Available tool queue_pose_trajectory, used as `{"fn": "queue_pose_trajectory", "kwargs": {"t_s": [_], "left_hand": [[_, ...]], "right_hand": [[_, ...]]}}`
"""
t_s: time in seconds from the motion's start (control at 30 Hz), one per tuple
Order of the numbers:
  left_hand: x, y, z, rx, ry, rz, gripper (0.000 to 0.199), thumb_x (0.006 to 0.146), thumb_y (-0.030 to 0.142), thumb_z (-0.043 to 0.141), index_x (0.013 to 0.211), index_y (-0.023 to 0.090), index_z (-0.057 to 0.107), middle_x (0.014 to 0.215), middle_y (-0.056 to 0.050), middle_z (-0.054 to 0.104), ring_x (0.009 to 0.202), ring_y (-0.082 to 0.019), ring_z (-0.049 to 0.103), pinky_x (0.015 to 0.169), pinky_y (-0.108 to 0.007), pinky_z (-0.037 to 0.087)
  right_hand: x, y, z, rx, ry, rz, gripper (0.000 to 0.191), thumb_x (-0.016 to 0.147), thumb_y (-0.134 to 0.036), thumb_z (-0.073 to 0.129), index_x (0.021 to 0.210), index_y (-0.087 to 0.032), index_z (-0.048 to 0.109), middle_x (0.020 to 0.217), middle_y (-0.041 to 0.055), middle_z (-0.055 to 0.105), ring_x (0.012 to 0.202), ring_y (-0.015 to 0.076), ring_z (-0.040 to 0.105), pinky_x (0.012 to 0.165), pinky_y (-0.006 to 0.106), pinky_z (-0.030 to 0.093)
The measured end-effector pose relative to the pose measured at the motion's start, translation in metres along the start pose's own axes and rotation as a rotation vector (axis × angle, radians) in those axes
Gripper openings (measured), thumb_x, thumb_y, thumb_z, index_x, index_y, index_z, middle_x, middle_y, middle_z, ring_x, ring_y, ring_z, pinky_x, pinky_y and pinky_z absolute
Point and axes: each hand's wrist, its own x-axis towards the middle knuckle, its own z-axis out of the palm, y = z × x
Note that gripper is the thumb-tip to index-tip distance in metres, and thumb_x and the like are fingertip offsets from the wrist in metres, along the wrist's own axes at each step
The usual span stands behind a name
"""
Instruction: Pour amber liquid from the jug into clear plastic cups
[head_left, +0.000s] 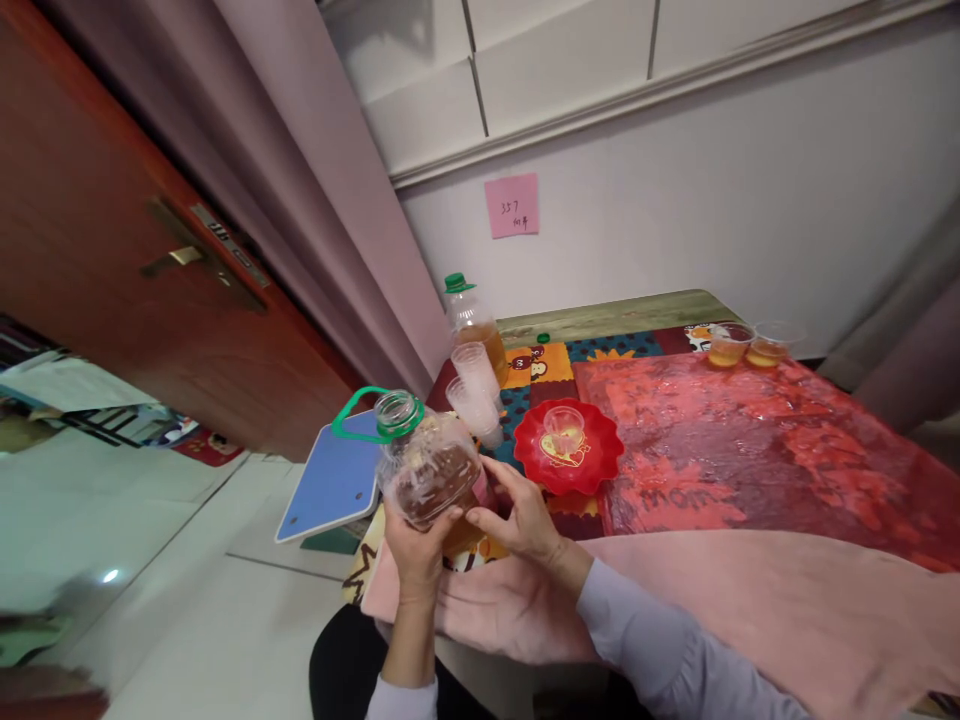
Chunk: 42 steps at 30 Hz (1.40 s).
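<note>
A large clear plastic jug (pixel 433 468) with amber liquid leans to the left between my two hands. Its mouth is uncapped, and a green carrying handle hangs out from the neck. My left hand (pixel 416 545) grips its near side with the thumb across the front. On its right side, my right hand (pixel 521 510) is wrapped with the thumb toward the left one. Just behind the jug lie stacked clear plastic cups (pixel 475 385). To the right, a red scalloped plate (pixel 529 455) carries one clear cup (pixel 562 432).
A second jug (pixel 480 340) with a green cap stands at the back. Two cups of amber liquid (pixel 727 352) sit far right on the red covering (pixel 690 440). A green cap (pixel 543 338) lies near the wall. Pink cloth (pixel 675 580) drapes the front edge; a blue board (pixel 330 475) is left.
</note>
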Motion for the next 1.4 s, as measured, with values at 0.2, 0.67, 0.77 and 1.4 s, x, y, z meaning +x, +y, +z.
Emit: {"fn": "queue_pose_trajectory", "kwargs": {"t_s": [0.2, 0.67, 0.77, 1.4], "left_hand": [[0.011, 0.035, 0.0, 0.18, -0.146, 0.026, 0.101, 0.051, 0.066, 0.095, 0.132, 0.019, 0.061, 0.119, -0.012, 0.075, 0.109, -0.033, 0.075, 0.098, -0.048, 0.062], [0.023, 0.059, -0.006, 0.589, -0.331, 0.13, 0.096, 0.057, 0.068, 0.089, 0.137, 0.02, 0.064, 0.131, -0.016, 0.074, 0.119, -0.039, 0.072, 0.103, -0.055, 0.059], [0.024, 0.053, -0.01, 0.649, -0.341, 0.153, 0.097, 0.057, 0.066, 0.089, 0.139, 0.02, 0.064, 0.136, -0.018, 0.073, 0.123, -0.042, 0.071, 0.105, -0.057, 0.058], [0.033, 0.062, 0.0, 0.846, -0.482, 0.238, 0.093, 0.064, 0.063, 0.085, 0.143, 0.021, 0.06, 0.132, -0.019, 0.074, 0.12, -0.043, 0.071, 0.102, -0.058, 0.056]], "right_hand": [[-0.002, -0.017, -0.004, 0.271, 0.006, 0.147, 0.062, 0.085, -0.059, 0.078, 0.132, -0.024, 0.06, 0.114, 0.0098, 0.076, 0.093, 0.027, 0.076, 0.077, 0.037, 0.063], [-0.01, -0.005, 0.01, 0.387, 0.104, 0.288, 0.066, 0.082, -0.07, 0.076, 0.126, -0.023, 0.064, 0.125, 0.0147, 0.075, 0.119, 0.0366, 0.07, 0.108, 0.052, 0.052], [-0.011, -0.004, 0.013, 0.48, 0.084, 0.311, 0.077, 0.077, -0.074, 0.079, 0.131, -0.023, 0.061, 0.132, 0.0149, 0.073, 0.126, 0.0369, 0.067, 0.113, 0.054, 0.049], [-0.019, -0.006, 0.021, 0.807, 0.079, 0.594, 0.081, 0.068, -0.073, 0.087, 0.128, -0.024, 0.062, 0.123, 0.0133, 0.076, 0.109, 0.0322, 0.076, 0.08, 0.042, 0.065]]}}
